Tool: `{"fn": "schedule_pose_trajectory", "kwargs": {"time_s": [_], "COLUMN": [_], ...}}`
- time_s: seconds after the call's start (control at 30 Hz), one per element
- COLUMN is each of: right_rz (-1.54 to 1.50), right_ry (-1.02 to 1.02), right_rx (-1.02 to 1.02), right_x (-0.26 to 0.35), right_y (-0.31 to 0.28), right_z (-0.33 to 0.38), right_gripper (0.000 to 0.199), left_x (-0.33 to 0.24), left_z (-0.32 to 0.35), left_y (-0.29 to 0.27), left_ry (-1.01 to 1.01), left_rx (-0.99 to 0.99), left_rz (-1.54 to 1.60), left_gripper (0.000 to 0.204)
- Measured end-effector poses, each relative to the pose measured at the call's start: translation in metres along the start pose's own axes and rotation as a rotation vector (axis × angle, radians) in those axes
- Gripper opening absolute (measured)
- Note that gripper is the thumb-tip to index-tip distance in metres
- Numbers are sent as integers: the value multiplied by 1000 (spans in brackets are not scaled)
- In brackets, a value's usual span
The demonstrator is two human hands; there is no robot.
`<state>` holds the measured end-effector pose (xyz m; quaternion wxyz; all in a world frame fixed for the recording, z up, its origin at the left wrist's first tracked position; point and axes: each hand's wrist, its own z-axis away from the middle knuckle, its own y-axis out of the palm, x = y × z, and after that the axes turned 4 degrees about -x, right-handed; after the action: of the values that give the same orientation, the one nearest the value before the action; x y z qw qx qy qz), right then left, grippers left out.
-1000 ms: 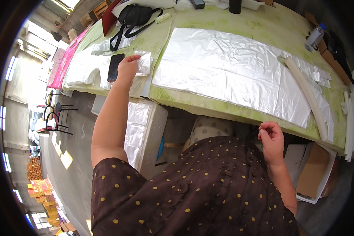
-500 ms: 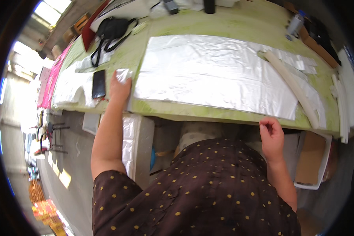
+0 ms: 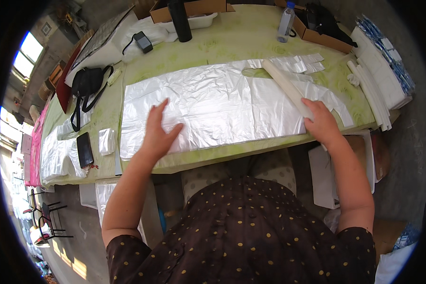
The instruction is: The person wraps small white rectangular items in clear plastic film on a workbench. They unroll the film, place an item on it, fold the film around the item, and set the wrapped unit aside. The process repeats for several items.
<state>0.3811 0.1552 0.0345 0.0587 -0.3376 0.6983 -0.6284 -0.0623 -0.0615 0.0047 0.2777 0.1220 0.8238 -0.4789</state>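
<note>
A shiny white plastic apron (image 3: 199, 99), or a stack of them, lies flat along the table, its strap-like ends toward the right. Above its left part hovers my left hand (image 3: 158, 130), fingers spread, holding nothing; whether it touches the film is unclear. Across the right part slants a long cream-coloured bar (image 3: 281, 83). The fingers and thumb of my right hand (image 3: 321, 120) close round the bar's near end. Left of the apron lies a small folded white plastic packet (image 3: 107, 142), apart from both hands.
A phone (image 3: 84, 150), a black bag (image 3: 87, 83) and more white film (image 3: 57, 158) lie at left. Along the back stand a black flask (image 3: 179, 21), a water bottle (image 3: 285, 23) and a cardboard box (image 3: 317, 39). White rolled strips (image 3: 371, 94) edge the right side.
My left hand has let go of the folded packet and moved right over the apron. My right hand has risen from the table's front edge onto the bar. The view has shifted.
</note>
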Motion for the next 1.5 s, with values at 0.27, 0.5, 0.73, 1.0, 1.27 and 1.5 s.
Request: {"fn": "schedule_pose_trajectory", "kwargs": {"time_s": [0.27,0.5,0.73,1.0,1.27,1.5], "right_rz": [-556,-629,-915,-956,-1007,-478], "right_ry": [-44,-67,16,118,184,-210], "right_rx": [-78,17,117,-189,-225,-408], "right_x": [98,109,102,73,50,47], "right_y": [28,67,56,61,64,48], "right_z": [37,60,94,106,124,68], "right_gripper": [54,56,47,28,24,27], "left_x": [-126,-117,-130,-208,-206,-191], "left_z": [-44,-49,-43,-72,-82,-78], "left_y": [88,142,136,159,167,157], "left_ry": [286,174,384,270,144,64], "left_rx": [119,310,120,743,671,609], "left_rz": [264,95,-83,-111,-125,96], "left_gripper": [69,49,39,32,23,22]}}
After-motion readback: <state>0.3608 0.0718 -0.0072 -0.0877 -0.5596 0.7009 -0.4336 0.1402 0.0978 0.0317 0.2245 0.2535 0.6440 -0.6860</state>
